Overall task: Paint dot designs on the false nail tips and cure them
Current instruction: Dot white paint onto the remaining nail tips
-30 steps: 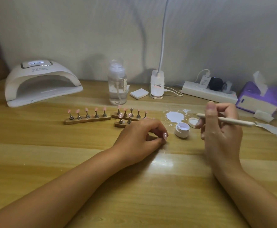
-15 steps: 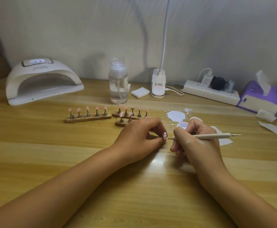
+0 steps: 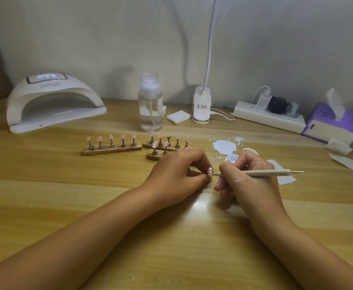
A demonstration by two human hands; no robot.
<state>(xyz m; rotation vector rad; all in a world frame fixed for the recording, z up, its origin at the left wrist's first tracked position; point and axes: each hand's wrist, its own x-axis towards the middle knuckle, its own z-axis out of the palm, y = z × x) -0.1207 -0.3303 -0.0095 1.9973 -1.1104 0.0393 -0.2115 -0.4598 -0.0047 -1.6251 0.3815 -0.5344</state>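
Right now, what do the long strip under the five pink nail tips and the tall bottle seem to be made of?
The strip looks like bare wood: brown, matte, uneven edges. The bottle looks like clear plastic, perhaps glass: liquid and a tube show through it.

Pink dotted nail tip (image 3: pixel 210 171), dotting pen (image 3: pixel 265 173) touching

glossy wooden table (image 3: pixel 66 206), paper scraps (image 3: pixel 347 162)

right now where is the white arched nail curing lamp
In the head view the white arched nail curing lamp sits at the far left of the wooden table, left of the clear pump bottle and behind the left wooden nail stand.
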